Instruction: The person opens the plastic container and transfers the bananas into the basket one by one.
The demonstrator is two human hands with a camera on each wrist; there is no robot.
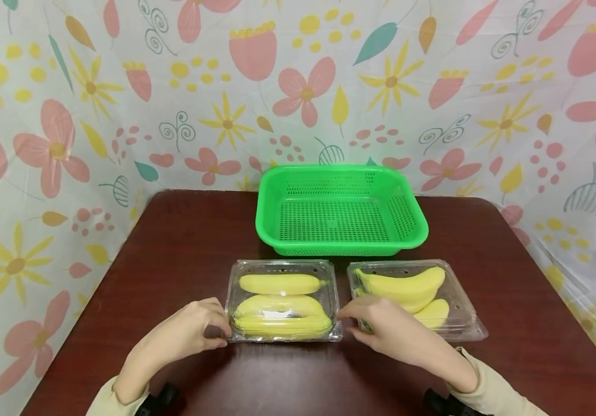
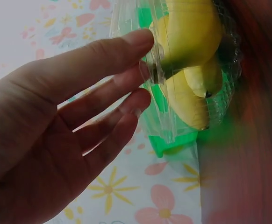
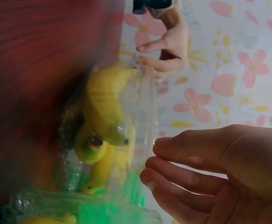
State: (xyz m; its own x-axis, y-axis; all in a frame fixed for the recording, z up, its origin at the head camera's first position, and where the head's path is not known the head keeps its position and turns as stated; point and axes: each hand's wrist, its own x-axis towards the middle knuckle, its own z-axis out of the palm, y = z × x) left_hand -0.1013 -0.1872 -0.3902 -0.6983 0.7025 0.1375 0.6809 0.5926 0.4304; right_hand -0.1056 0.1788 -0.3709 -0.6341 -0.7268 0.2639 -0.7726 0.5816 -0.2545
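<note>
A clear plastic clamshell box (image 1: 283,267) with several yellow bananas (image 1: 279,306) inside lies in front of me on the table, its lid down. My left hand (image 1: 194,326) pinches the box's near left edge between thumb and fingertips; the left wrist view shows the thumb (image 2: 138,41) over the rim. On the opposite side, my right hand (image 1: 388,323) has relaxed fingers, the fingertips (image 3: 150,179) right at the rim. To the right lies a second clear clamshell box (image 1: 461,306), also holding bananas (image 1: 407,289) and partly hidden by my right hand.
A green plastic basket (image 1: 342,249) with perforated walls stands behind the boxes. The dark red-brown table (image 1: 189,231) ends at a flower-patterned curtain (image 1: 168,81) at the back and sides.
</note>
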